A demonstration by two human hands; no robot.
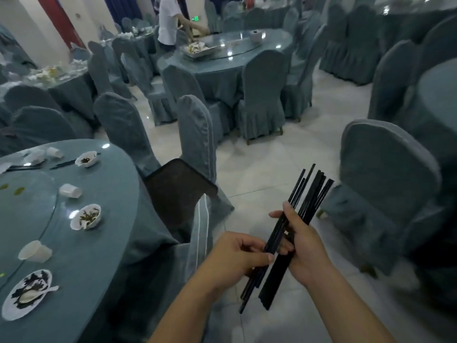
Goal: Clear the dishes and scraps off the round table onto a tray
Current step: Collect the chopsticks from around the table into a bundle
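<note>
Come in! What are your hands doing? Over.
Gripping black chopsticks: left hand, right hand. On round table: bowl, cup, plate. Close by: chair back.

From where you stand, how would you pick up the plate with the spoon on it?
Pinch the plate by its bare rim nearest the table edge, from that side: it lies flat, and scraps and the spoon cover its middle.

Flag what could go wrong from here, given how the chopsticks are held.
1. The black chopsticks are fanned and uneven between the left hand and right hand, over tiled floor, not the round table; loose ones could slip out.
2. A white cup lies on its side on that table; a nudge might roll it off.
</note>
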